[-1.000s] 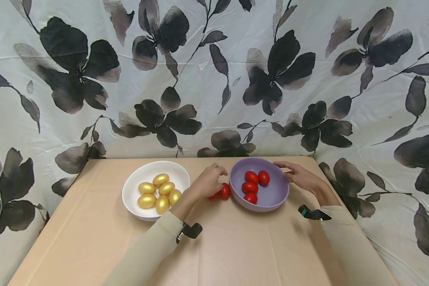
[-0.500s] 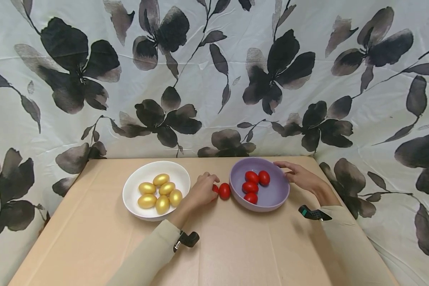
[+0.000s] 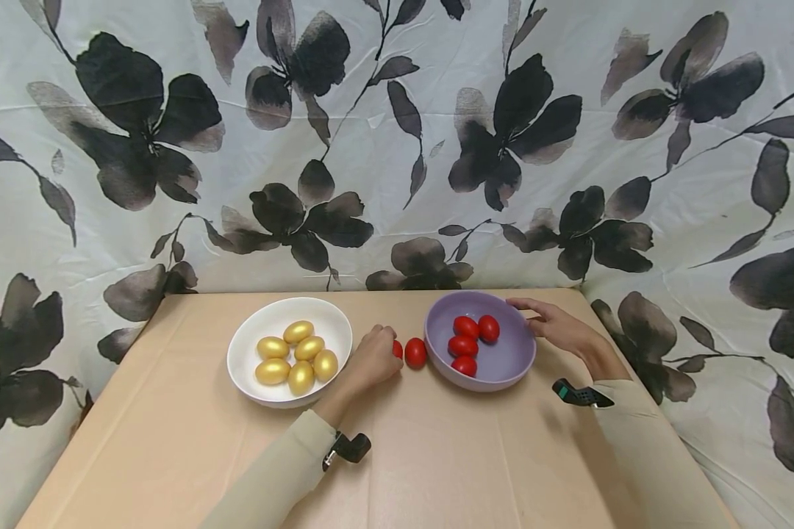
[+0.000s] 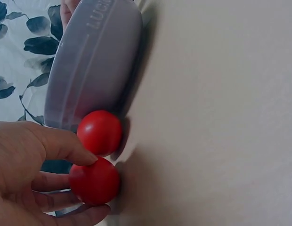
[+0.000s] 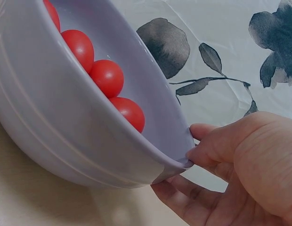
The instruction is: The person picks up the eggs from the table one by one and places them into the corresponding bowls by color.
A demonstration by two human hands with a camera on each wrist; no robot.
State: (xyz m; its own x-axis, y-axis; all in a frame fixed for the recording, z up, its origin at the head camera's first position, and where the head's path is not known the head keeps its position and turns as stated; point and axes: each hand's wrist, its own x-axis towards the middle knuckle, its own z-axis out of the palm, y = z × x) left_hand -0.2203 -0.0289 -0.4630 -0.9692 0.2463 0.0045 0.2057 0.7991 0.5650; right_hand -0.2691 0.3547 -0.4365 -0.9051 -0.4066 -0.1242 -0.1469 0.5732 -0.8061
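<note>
My left hand (image 3: 373, 354) grips a red egg (image 4: 95, 181) at the table's surface, thumb on one side and fingers curled round the other. Right beside it, a second red egg (image 3: 415, 353) sits against the outer wall of the purple bowl (image 3: 519, 367). My right hand (image 3: 564, 328) holds that bowl by its right rim; in the right wrist view the thumb (image 5: 209, 148) is at the rim and the fingers lie under the outside wall. Several red eggs (image 5: 107, 78) are inside the purple bowl. In the head view my left hand hides most of the egg it grips.
A white bowl (image 3: 241, 365) with several gold eggs (image 3: 272, 371) stands left of my left hand, close to the wrist. The light wooden table (image 3: 430, 455) ends at the back against a white floral cloth (image 3: 397, 154).
My left hand has drawn back from beside the purple bowl, a little left and nearer, and its fingers have settled round the left red egg. The right hand and both bowls stay put.
</note>
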